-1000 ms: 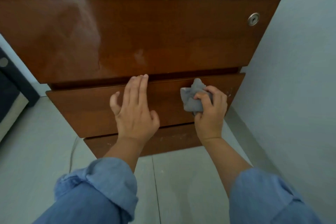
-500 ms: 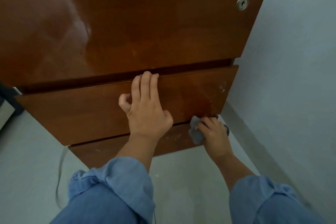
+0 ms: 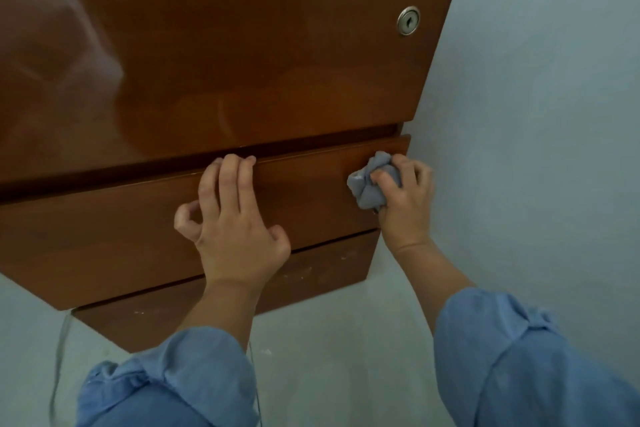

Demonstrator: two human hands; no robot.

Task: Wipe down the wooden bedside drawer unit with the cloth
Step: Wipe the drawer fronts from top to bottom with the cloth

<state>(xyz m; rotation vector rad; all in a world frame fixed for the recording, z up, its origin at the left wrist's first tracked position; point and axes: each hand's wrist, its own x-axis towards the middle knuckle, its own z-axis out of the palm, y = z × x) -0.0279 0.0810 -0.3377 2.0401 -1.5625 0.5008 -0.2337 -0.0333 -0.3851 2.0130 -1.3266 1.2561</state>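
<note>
The glossy brown wooden drawer unit (image 3: 242, 55) fills the upper view, with a tall top drawer, a narrower middle drawer and a scuffed bottom panel. My right hand (image 3: 405, 201) grips a crumpled grey cloth (image 3: 369, 184) and presses it against the right end of the middle drawer front. My left hand (image 3: 232, 218) rests on the middle drawer front, three fingers hooked over its top edge and the index finger curled.
A round metal lock (image 3: 408, 20) sits at the top drawer's upper right. A pale wall (image 3: 536, 114) stands close on the right of the unit. Light floor (image 3: 329, 357) lies below, with a thin cable (image 3: 59, 357) at the lower left.
My right hand has carried the cloth up from the bottom panel's right end to the middle drawer's right end. My left hand's fingers have curled over the drawer's top edge.
</note>
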